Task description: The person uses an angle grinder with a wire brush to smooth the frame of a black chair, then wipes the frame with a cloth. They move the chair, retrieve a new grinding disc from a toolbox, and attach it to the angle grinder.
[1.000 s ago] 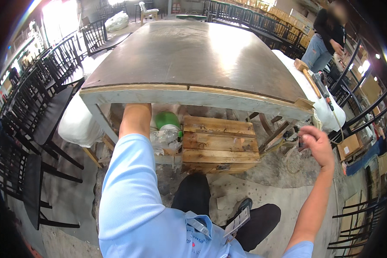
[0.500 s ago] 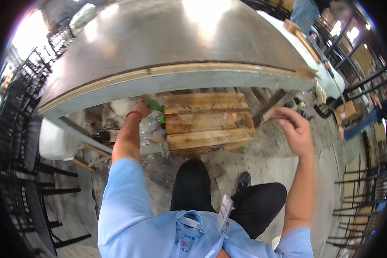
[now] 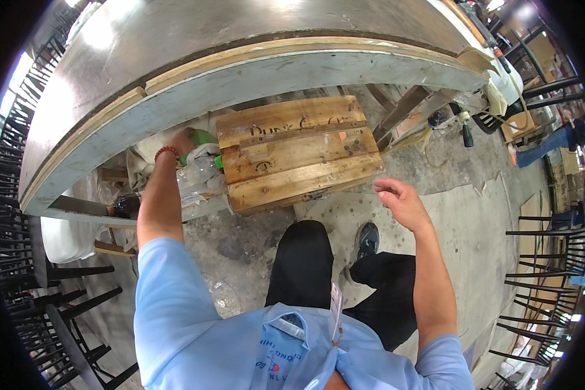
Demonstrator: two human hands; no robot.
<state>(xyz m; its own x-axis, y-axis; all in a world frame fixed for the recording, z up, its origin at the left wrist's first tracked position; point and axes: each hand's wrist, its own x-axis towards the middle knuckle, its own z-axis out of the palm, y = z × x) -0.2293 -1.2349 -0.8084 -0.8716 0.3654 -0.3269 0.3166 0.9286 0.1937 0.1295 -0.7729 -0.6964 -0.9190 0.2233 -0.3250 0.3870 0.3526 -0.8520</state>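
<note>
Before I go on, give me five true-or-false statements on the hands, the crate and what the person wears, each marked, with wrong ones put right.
1. The left hand is at the green object, left of the crate. True.
2. The right hand holds a mallet. False: it is empty, its fingers loosely curled.
3. The crate sits on the tabletop. False: it stands lower than the tabletop.
4. The beaded bracelet is on the left wrist. True.
5. The sleeves are light blue. True.
</note>
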